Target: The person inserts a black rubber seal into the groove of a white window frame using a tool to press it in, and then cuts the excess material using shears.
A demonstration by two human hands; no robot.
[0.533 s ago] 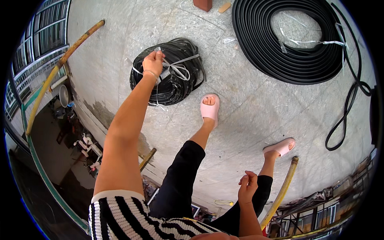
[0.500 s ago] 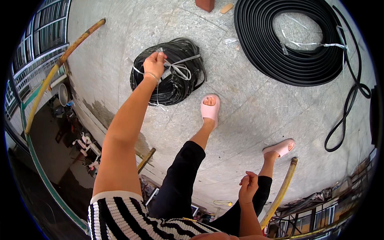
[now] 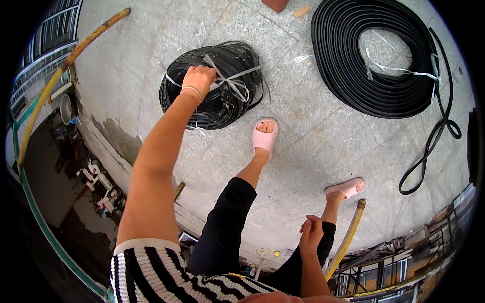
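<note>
A bundled coil of thin black strip [image 3: 227,111], tied with pale plastic straps [image 3: 233,81], lies on the floor ahead. My left hand [image 3: 198,80] reaches down onto its upper middle, with the fingers curled over into the coil. The fingertips are partly hidden there. A loose strap end stands up beside the knuckles. Well away from the coil, my right hand [image 3: 311,232] hangs near my right knee, its fingers loosely bent in and nothing visible in them.
A larger coil of thick black hose [image 3: 338,76] lies at the far right, a looped tail [image 3: 429,146] beside it. A reddish block [image 3: 275,4] sits at the top. Yellow rails [image 3: 63,63] stand left and lower right [image 3: 348,237]. My feet wear pink slippers [image 3: 264,136].
My left hand has let the strap end go and moved down onto the coil, fingers bending into it. The view has shifted slightly; my right hand keeps its pose.
</note>
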